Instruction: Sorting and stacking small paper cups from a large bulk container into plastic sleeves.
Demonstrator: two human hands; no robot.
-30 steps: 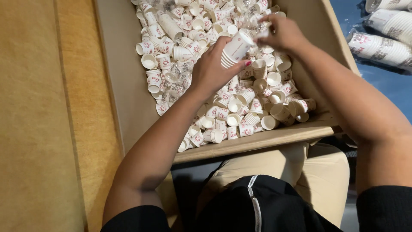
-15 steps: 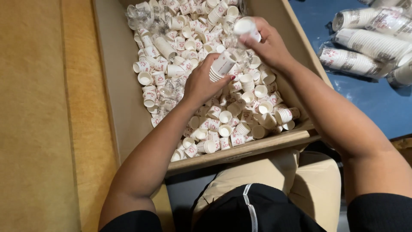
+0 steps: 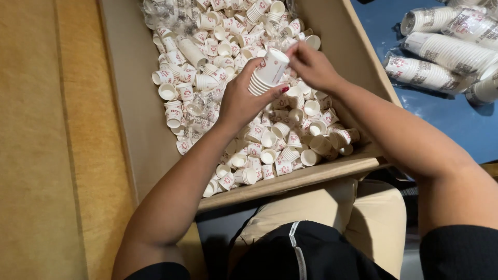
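1. Two bare hands meet over a large cardboard box that fills the middle of the frame.
2. Hundreds of small white paper cups with red print lie loose in the box, heaped toward its right side; the left part of its floor is bare cardboard.
3. Left hand, centre frame, has its fingers closed around a short stack of nested cups, tilted with the base up and to the right.
4. Right hand, just right of the stack, pinches its fingers at the stack's top end; whether they grip a separate cup, I cannot tell.
5. Crumpled clear wrap lies among the cups at the upper left of the box.
6. Several long cup sleeves in clear wrap lie on a blue surface at the upper right, outside the box.
7. Tan flooring runs down the left edge.
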